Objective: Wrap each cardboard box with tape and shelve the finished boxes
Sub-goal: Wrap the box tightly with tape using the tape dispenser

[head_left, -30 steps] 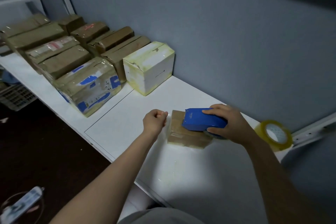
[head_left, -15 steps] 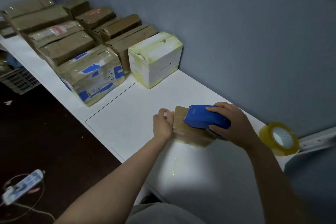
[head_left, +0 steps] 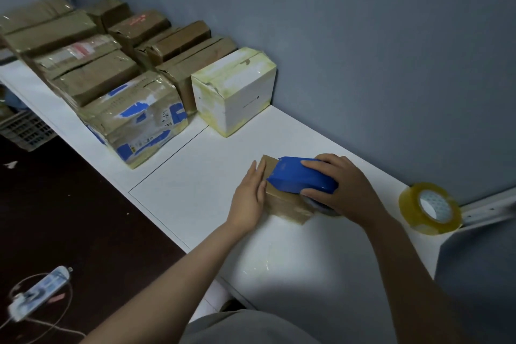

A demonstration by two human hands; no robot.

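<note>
A small flat brown cardboard box (head_left: 284, 205) lies on the white shelf board (head_left: 201, 176) in front of me. My left hand (head_left: 250, 198) lies flat against the box's left side with straight fingers. My right hand (head_left: 342, 190) grips a blue tape dispenser (head_left: 300, 176) that rests on top of the box. The dispenser hides much of the box's top.
Several taped boxes stand in rows at the back left, among them a white box (head_left: 234, 92) and a blue-printed box (head_left: 134, 117). A spare roll of clear tape (head_left: 430, 208) stands at the right by the wall. A power strip (head_left: 39, 292) lies on the dark floor.
My left hand went from a fist beside the box to a flat palm pressed against its left side. The dispenser stays on the box top. The camera moved closer.
</note>
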